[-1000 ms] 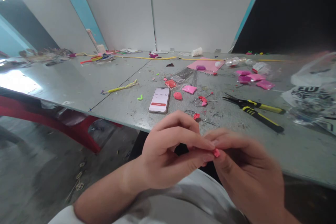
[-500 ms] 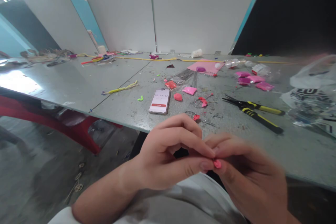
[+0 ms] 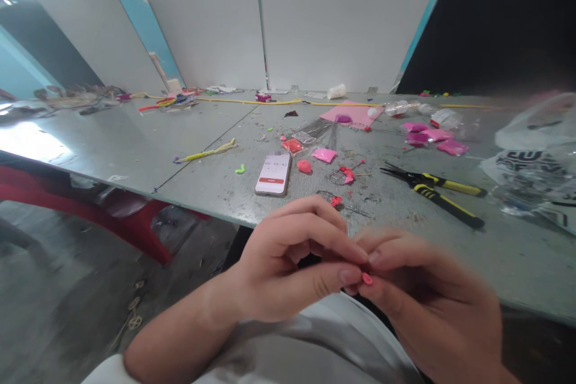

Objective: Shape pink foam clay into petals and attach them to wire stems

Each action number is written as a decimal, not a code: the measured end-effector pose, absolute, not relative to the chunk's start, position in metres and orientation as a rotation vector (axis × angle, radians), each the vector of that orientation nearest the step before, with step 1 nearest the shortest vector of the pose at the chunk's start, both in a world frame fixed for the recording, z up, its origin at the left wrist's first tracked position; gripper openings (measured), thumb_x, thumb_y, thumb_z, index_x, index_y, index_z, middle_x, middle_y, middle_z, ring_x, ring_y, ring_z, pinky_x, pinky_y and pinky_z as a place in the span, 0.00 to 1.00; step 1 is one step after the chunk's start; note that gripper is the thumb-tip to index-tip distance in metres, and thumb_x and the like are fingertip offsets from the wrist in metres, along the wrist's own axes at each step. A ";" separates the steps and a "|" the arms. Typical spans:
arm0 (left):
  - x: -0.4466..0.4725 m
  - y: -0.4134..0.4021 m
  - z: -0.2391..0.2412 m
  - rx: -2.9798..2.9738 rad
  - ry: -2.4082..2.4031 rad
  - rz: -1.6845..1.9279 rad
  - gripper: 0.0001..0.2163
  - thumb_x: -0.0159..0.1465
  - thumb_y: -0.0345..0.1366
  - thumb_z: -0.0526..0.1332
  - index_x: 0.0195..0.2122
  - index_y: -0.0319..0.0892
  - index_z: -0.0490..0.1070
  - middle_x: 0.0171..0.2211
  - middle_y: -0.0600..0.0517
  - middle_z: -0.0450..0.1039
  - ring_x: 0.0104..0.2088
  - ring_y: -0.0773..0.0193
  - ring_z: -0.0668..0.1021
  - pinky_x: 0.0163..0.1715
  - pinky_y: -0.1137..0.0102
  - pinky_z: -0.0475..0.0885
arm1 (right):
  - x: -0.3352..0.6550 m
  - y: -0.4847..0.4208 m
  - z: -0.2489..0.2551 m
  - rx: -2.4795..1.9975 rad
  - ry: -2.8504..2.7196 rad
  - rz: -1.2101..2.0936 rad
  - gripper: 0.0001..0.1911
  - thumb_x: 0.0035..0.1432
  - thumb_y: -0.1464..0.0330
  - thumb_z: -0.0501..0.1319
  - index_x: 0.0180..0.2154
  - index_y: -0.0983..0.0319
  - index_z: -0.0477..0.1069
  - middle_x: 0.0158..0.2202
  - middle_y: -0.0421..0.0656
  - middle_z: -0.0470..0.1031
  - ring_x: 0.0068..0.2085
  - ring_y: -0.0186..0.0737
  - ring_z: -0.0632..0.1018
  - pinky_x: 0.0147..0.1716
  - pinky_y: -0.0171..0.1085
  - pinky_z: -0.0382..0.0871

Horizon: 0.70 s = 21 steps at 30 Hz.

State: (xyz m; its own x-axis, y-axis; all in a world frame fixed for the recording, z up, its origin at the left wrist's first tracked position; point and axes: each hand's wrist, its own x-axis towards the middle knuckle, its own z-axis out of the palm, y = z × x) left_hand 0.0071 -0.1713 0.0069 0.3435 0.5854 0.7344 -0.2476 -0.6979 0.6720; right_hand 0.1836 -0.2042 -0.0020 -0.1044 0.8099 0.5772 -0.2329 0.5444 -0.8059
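A small piece of pinkish-red modelling clay is pinched between the fingertips of both hands, in front of my body and near the table's front edge. My left hand is closed, thumb and index finger meeting at the clay. From the other side my right hand grips it with thumb and fingers, its outer part smeared by motion. Most of the clay is hidden behind the fingertips. Beyond the hands lie a coral clay lump and wire pieces with red clay.
A phone showing a timer lies on the grey table. Yellow-black pliers are at the right, beside a plastic bag. Pink clay packets, thin wires and a pink sheet lie farther back.
The pink clay has turned slightly between the fingertips, and less of it shows. My right hand has shifted a little to the right; my left hand is nearly unmoved.
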 end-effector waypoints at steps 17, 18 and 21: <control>0.001 -0.171 0.008 1.808 0.192 1.241 0.04 0.67 0.27 0.67 0.42 0.39 0.81 0.37 0.49 0.71 0.28 0.72 0.78 0.29 0.77 0.79 | 0.182 -0.203 -0.003 -0.428 -1.356 1.184 0.13 0.58 0.77 0.72 0.41 0.53 0.85 0.35 0.42 0.82 0.32 0.40 0.86 0.33 0.35 0.85; 0.001 -0.171 0.008 1.786 0.190 1.225 0.05 0.68 0.27 0.66 0.42 0.39 0.81 0.37 0.49 0.71 0.28 0.73 0.78 0.29 0.77 0.79 | 0.182 -0.204 -0.003 -0.432 -1.359 1.178 0.13 0.58 0.77 0.72 0.41 0.53 0.84 0.35 0.42 0.82 0.32 0.39 0.85 0.33 0.35 0.85; 0.002 -0.170 0.006 1.771 0.183 1.235 0.05 0.67 0.28 0.68 0.42 0.40 0.82 0.36 0.49 0.71 0.29 0.71 0.78 0.30 0.77 0.79 | 0.183 -0.203 -0.002 -0.452 -1.376 1.113 0.14 0.57 0.77 0.73 0.40 0.53 0.85 0.35 0.42 0.83 0.33 0.38 0.85 0.33 0.33 0.84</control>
State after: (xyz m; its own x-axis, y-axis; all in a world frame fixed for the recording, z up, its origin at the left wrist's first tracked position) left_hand 0.0017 -0.1696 0.0063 0.4820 0.5795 0.6572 -0.3638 -0.5500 0.7518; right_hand 0.1828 -0.2033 -0.0023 -0.1761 0.8232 0.5398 -0.3559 0.4581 -0.8146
